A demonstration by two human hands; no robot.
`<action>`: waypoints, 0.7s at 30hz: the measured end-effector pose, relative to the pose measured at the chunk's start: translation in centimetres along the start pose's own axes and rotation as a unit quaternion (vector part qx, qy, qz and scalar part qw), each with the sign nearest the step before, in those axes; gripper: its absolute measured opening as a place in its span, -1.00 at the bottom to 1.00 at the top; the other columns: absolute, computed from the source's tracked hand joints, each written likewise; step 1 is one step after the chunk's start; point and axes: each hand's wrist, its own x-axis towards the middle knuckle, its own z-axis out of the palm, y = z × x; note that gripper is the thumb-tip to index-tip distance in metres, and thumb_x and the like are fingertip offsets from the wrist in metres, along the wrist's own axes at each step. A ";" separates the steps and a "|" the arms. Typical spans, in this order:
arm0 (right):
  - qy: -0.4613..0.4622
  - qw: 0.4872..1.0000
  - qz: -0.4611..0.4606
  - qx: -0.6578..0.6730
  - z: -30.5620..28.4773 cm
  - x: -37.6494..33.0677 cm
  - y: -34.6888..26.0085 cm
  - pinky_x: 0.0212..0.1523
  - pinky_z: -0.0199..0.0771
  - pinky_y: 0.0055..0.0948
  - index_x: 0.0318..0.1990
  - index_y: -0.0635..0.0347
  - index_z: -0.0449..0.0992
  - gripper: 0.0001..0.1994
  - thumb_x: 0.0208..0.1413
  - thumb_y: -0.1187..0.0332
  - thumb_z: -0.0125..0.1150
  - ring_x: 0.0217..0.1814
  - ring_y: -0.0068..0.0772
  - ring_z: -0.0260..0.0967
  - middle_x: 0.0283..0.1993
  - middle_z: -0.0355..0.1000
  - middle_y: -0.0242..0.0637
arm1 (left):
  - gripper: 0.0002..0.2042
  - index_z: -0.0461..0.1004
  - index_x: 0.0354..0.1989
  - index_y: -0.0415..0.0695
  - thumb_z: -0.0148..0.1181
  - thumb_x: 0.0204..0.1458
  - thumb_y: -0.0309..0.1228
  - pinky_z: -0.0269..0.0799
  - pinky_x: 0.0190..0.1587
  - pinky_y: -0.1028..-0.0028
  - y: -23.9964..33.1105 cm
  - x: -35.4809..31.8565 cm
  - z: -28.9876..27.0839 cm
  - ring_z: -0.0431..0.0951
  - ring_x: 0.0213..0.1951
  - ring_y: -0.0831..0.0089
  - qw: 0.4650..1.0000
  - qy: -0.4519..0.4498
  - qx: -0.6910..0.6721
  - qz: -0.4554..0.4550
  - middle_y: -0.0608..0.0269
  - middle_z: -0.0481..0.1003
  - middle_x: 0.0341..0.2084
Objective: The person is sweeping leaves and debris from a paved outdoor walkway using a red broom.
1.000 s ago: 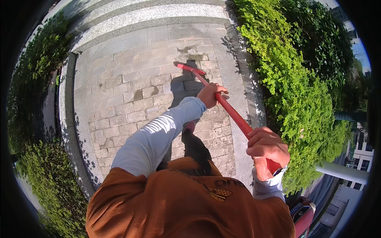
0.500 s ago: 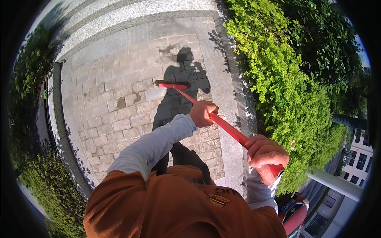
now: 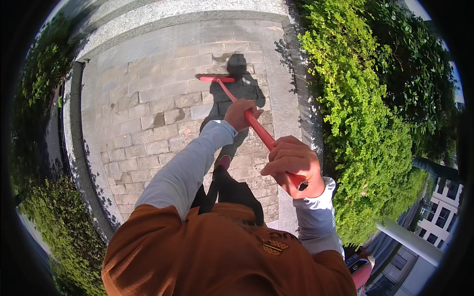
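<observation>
Broom, long and red, is held by the left hand and the right hand, near the middle of the frame. The left hand is curled around the handle, up nearer the broom head. The right hand is wrapped around the other end, lower and more to the right. Just below it, the round end of the handle pokes out, with a dark hole in it. The handle slants from there up and left to the broom head, which is in the upper middle of the frame, over gray paving bricks. A dark line runs along the back of the head.

The person's shadow falls on the bricks, just right of the head. Light gray sleeves cover the arms. At the bottom is an orange-brown shirt, then black pants and one pink shoe in the middle.

Stone steps cross the top. A bright green hedge fills the right side. A stone curb bends down the left, with a bush at the lower left. At the lower right are part of a red car, a pale post and a white building.
</observation>
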 end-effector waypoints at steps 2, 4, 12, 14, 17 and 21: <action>-0.014 0.998 -0.030 0.044 -0.3 0.5 -1.9 -0.18 0.47 -0.24 -0.36 0.16 0.62 -0.71 -0.33 0.63 0.17 -0.45 -0.26 0.43 -0.54 0.43 -0.35 | -0.70 0.36 -0.63 -0.12 0.36 -0.05 -0.31 0.29 -0.51 0.25 2.5 -3.7 -2.6 0.41 -0.58 0.13 0.999 -0.005 0.016 -0.034 0.16 0.37 -0.70; -0.026 0.993 -0.005 0.111 -0.8 1.4 -3.9 -0.20 0.48 -0.20 -0.39 0.20 0.60 -0.83 -0.22 0.60 0.20 -0.48 -0.28 0.43 -0.56 0.44 -0.34 | -0.68 0.34 -0.67 -0.12 0.36 -0.04 -0.32 0.28 -0.58 0.24 4.3 -6.4 -5.2 0.43 -0.66 0.15 0.998 -0.024 0.010 -0.049 0.19 0.37 -0.75; -0.002 0.993 -0.075 0.096 -1.1 5.4 -9.6 -0.21 0.44 -0.25 -0.48 0.07 0.47 -0.85 0.10 0.34 0.24 -0.59 -0.45 0.43 -0.65 0.40 -0.48 | -0.71 0.33 -0.58 -0.09 0.41 -0.10 -0.38 0.24 -0.55 0.29 7.9 -1.1 -10.7 0.39 -0.64 0.18 0.995 0.065 -0.057 0.053 0.20 0.32 -0.73; 0.020 1.000 -0.020 0.001 4.1 8.2 -7.2 -0.16 0.48 -0.22 -0.41 0.18 0.59 -0.82 -0.26 0.58 0.28 -0.49 -0.30 0.44 -0.60 0.39 -0.37 | -0.71 0.32 -0.60 -0.12 0.40 -0.09 -0.41 0.25 -0.51 0.31 2.1 -0.9 -11.9 0.38 -0.57 0.19 0.993 0.118 -0.009 0.020 0.15 0.31 -0.70; -0.061 0.997 -0.035 -0.043 10.9 9.8 -2.9 -0.13 0.43 -0.24 -0.40 0.12 0.60 -0.71 -0.35 0.66 0.15 -0.38 -0.27 0.45 -0.49 0.45 -0.34 | -0.67 0.28 -0.65 -0.14 0.39 -0.09 -0.40 0.27 -0.50 0.30 -4.5 -2.8 -13.3 0.39 -0.56 0.19 0.995 0.099 0.010 0.020 0.14 0.31 -0.70; -0.075 0.995 -0.017 0.061 10.3 10.7 -4.7 -0.11 0.45 -0.24 -0.42 0.16 0.61 -0.74 -0.34 0.65 0.16 -0.45 -0.27 0.45 -0.55 0.47 -0.33 | -0.65 0.27 -0.68 -0.13 0.39 -0.08 -0.38 0.27 -0.54 0.23 -2.1 -9.2 -16.7 0.39 -0.62 0.14 0.994 0.094 0.037 -0.042 0.15 0.31 -0.74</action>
